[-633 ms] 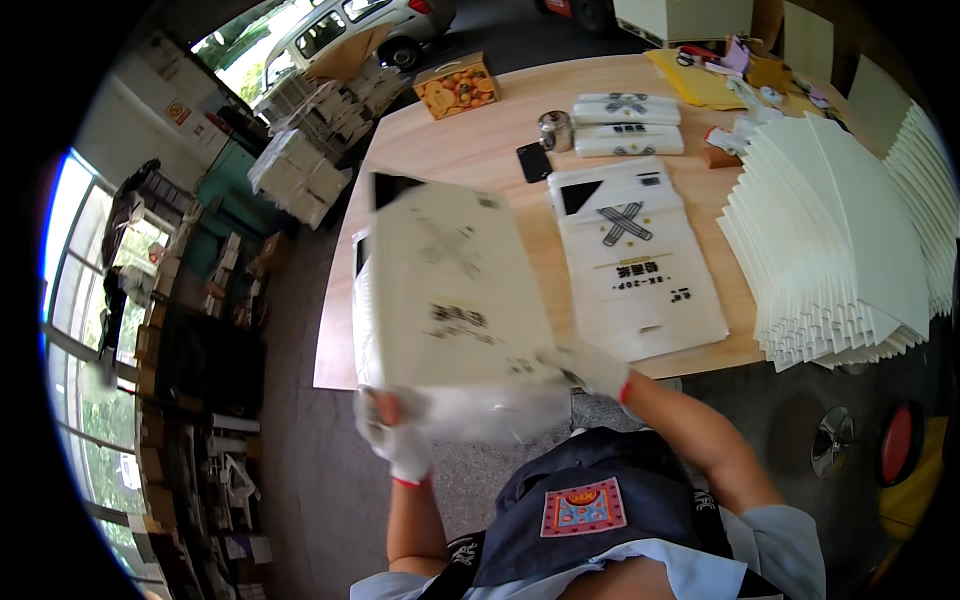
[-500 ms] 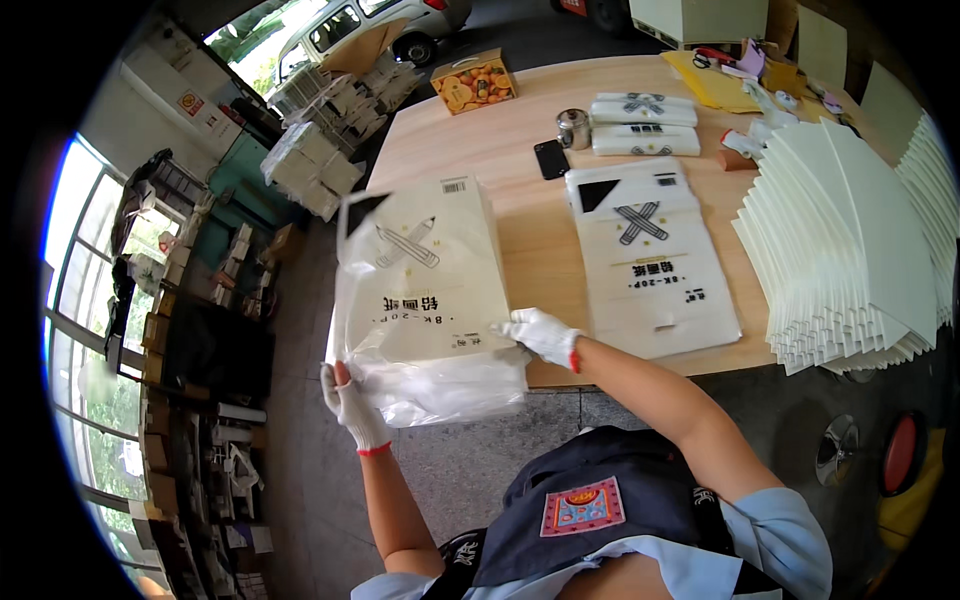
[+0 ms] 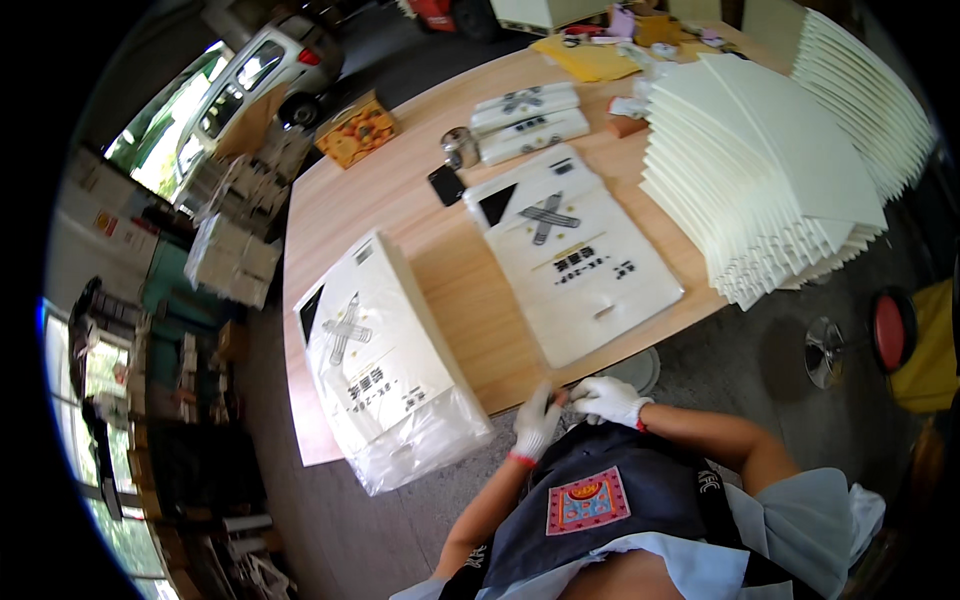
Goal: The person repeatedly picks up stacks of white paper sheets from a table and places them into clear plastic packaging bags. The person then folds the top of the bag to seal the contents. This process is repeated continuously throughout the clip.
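My hands meet in front of my apron, just off the table's near edge, both in white gloves with red cuffs. Bare fingertips show on my left hand (image 3: 538,424), its fingers bent and slightly blurred. Against them are the closed fingers of my right hand (image 3: 608,400); anything between the hands is too small to make out. Left of them lies a thick stack of paper in a clear printed bag (image 3: 390,350), its loose plastic end toward me. A flat pile of printed plastic bags (image 3: 580,260) lies nearest my hands on the table.
Behind the bags are rolled or folded bag bundles (image 3: 530,120), a metal tin (image 3: 460,148) and a black phone (image 3: 446,186). Fanned white paper stacks (image 3: 760,170) stand at right. A fruit-printed carton (image 3: 358,132) sits at the table's far left; a round stool (image 3: 824,352) stands on the floor.
Both hands have left the bagged paper stack and come together near my apron. The stack now lies untouched on the table. My view has turned and shifted to the right.
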Demonstrator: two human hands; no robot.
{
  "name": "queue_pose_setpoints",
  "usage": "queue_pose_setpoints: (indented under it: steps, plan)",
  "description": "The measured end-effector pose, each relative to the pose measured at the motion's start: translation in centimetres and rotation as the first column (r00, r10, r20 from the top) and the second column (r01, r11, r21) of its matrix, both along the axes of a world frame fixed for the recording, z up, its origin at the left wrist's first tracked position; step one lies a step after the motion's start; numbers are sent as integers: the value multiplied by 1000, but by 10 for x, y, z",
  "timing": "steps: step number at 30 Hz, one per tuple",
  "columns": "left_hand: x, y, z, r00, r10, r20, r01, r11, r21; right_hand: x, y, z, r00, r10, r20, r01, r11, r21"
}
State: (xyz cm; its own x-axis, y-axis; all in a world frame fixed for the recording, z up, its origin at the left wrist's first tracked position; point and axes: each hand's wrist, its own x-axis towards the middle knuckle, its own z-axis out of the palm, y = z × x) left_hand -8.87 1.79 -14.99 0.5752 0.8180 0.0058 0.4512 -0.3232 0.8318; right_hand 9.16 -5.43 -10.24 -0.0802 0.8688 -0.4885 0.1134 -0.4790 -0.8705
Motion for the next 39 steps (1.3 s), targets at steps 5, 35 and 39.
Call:
queue_pose_setpoints:
  steps: [5, 35, 39]
  plan:
    - [151, 57, 42, 989, -31, -145, 105, 837, 537, 33, -30, 11, 961, -276, -26, 276, 961, -15]
    - [187, 131, 190, 927, -208, 313, 266, 951, -156, 98, 102, 59, 660, -563, 497, 15, 672, 741]
    - [196, 121, 212, 924, -351, 150, 352, 936, 21, 128, 120, -6, 390, -455, 800, -449, 665, 597]
